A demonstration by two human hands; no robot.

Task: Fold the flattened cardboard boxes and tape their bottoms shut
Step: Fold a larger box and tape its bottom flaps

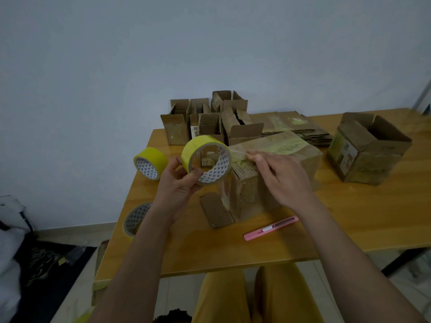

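Far left on the tabletop point(349, 224) I see a yellow tape roll point(150, 163) standing on its edge, and nearer the front edge a third roll point(135, 219) half hidden behind my left forearm. My left hand point(179, 180) is raised above the tabletop with its fingers and thumb curled round the rim of another yellow roll, the held tape roll point(206, 159), which is tilted so I look through its core. A clear strip of tape point(225, 190) runs down from that roll toward the end of the box.

Just right of it lies the cardboard box point(275, 169) I am working on, on its side in the middle of the tabletop, with one loose flap point(217, 209) lying flat at its near left end. My right hand point(283, 178) rests on top of the box with the fingers straight and together, fingertips pressing near the left edge where the tape meets the cardboard.

In front of the box lies a pink box cutter point(271, 228). Behind it, against the wall, stands a group of small folded boxes point(205, 120) with their top flaps up, and to their right a stack of flattened boxes point(300, 129). At the far right sits a larger open box point(368, 148), well apart from my hands.
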